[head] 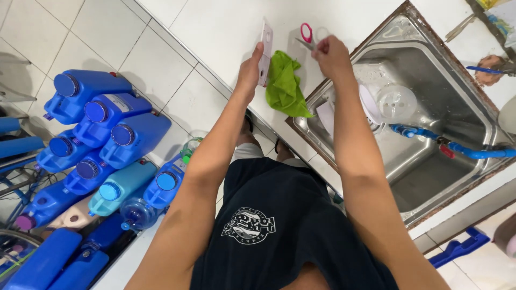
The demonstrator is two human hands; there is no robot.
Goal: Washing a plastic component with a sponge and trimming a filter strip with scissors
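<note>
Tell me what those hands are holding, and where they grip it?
The left hand grips a flat white rectangular card by its lower edge. The right hand pinches pink-handled scissors near the pivot.

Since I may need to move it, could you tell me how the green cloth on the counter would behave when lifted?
The green cloth lies crumpled and drapes over the sink rim, so it is probably floppy and light. Pushed, it would likely bunch rather than slide.
</note>
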